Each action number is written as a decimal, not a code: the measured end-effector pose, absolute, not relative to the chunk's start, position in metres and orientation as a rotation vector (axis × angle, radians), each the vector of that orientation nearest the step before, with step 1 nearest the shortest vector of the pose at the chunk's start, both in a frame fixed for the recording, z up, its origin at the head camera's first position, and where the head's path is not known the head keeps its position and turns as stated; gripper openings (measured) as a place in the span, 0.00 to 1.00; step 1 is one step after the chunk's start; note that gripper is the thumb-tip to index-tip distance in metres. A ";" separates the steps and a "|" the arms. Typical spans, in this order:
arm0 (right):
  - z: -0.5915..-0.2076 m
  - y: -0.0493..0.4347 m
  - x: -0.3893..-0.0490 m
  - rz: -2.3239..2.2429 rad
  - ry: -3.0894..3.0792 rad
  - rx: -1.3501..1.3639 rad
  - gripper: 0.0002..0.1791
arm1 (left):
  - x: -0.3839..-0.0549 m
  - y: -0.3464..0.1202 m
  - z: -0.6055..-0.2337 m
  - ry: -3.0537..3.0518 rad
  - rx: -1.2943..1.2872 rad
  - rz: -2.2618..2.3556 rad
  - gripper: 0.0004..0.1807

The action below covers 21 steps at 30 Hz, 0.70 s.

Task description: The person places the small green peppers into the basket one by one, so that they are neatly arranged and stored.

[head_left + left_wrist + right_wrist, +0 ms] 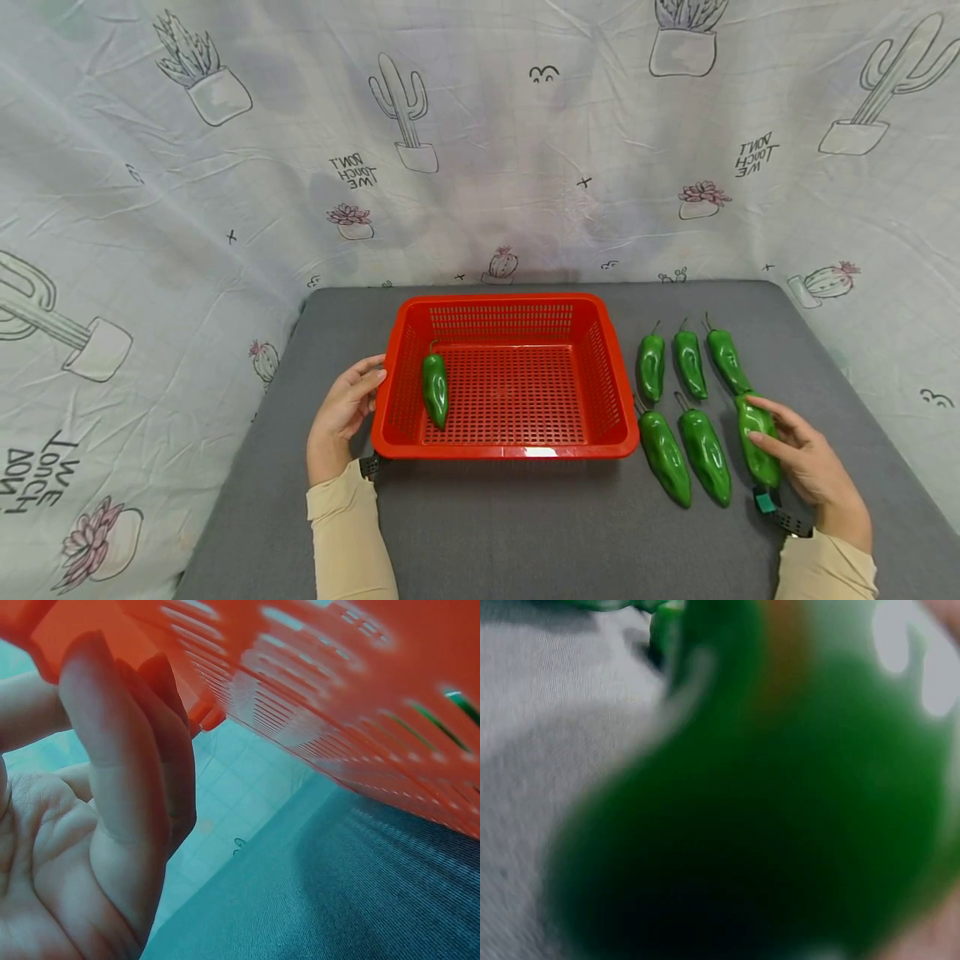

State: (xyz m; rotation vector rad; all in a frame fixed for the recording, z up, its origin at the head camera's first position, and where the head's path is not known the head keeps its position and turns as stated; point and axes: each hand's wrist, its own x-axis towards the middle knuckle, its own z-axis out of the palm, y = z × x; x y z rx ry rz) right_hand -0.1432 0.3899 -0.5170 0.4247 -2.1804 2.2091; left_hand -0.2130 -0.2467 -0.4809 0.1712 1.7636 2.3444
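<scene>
My left hand (pixel 347 406) holds the left rim of a red plastic basket (pixel 506 452), its fingertips at the rim's underside in the left wrist view. One green chili pepper (pixel 435 389) lies inside, near the basket's left wall. On the right, my right hand (pixel 816 465) grips another green pepper (pixel 756 437) between thumb and fingers. That pepper fills most of the right wrist view as a blurred green shape (pixel 780 802). Its upper end meets or overlaps the tip of a pepper (pixel 726 358) behind it.
Beside the basket's right wall, more green peppers lie in two rows: a back pepper (pixel 651 367), its neighbour (pixel 690 364), a front pepper (pixel 664 457) and another (pixel 705 454). Grey cloth covers the table (pixel 480 529). A cactus-print curtain (pixel 495 167) hangs behind.
</scene>
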 end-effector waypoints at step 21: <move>-0.508 0.365 -0.152 2.436 -1.659 0.571 0.30 | -0.211 -0.246 -0.478 1.750 0.174 2.351 0.19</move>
